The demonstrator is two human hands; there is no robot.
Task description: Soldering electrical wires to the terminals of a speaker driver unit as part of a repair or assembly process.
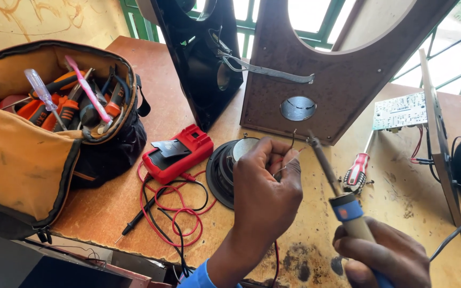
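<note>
Left hand: we see our left hand (267, 184) closed, pinching a thin wire (292, 140) between thumb and fingers, just above the speaker.
Right hand: our right hand (385, 255), near right, is clenched around the handle of a soldering iron (336, 194); its tip points up towards the wire, just beside it. We cannot quite tell whether tip and wire touch.
Speaker: a round black speaker (224, 170) lies on the tabletop (396, 197), partly hidden behind the left hand.
Meter: a red meter (178, 153) sits left of the speaker, its red and black leads (169, 210) coiled nearer to us.
Tool bag: an open orange bag (33, 154) of tools stands at the left.
Panels: a black panel (201, 58) and a brown board (342, 80) with round holes stand at the far side.
Screwdriver: a red and white screwdriver (356, 172) lies right of the iron.
Circuit board: a circuit board (399, 111) rests far right.
</note>
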